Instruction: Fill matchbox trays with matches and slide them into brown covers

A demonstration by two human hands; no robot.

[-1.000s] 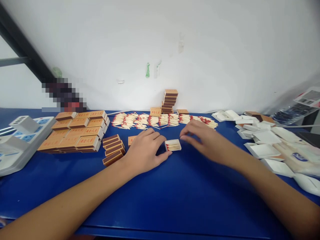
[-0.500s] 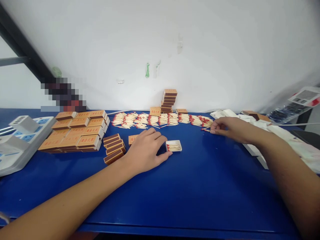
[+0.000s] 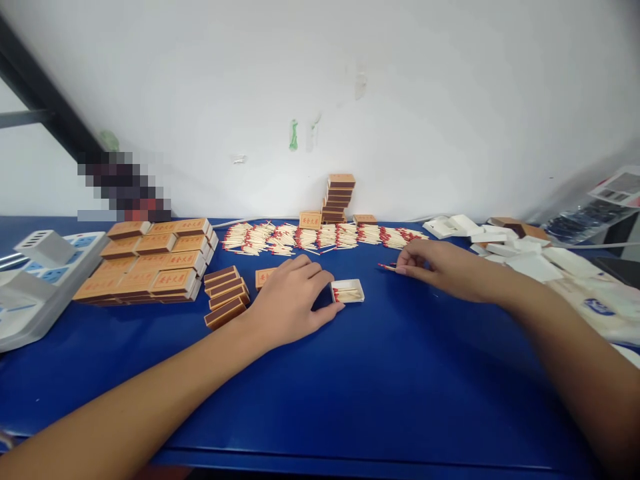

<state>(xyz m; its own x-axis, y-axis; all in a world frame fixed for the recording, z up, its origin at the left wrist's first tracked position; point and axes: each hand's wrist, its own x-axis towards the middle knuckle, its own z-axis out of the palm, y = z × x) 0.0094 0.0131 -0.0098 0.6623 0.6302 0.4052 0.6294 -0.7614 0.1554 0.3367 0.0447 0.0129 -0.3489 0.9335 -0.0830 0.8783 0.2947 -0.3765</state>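
Note:
My left hand [image 3: 295,300] rests on the table, thumb and forefinger at the left end of a small white matchbox tray [image 3: 355,299], steadying it. Several red-tipped matches [image 3: 348,293] lie in that tray. To its right, my right hand [image 3: 425,263] pinches a few matches [image 3: 387,267] just above the table, red heads pointing left. Behind both hands runs a long row of loose matches [image 3: 327,237]. An orange matchbox [image 3: 262,277] is partly hidden by my left hand, and several matchboxes [image 3: 227,297] lean on their sides left of it.
A large block of stacked matchboxes [image 3: 155,267] stands left, beside a white power strip [image 3: 75,267]. A tall pile of matchboxes [image 3: 340,197] stands by the wall. White trays [image 3: 520,250] and a plastic packet [image 3: 595,303] lie right on the blue table [image 3: 380,400].
My right hand has moved left from the right end of the match row toward the tray, carrying the matches. My left hand has stayed by the tray.

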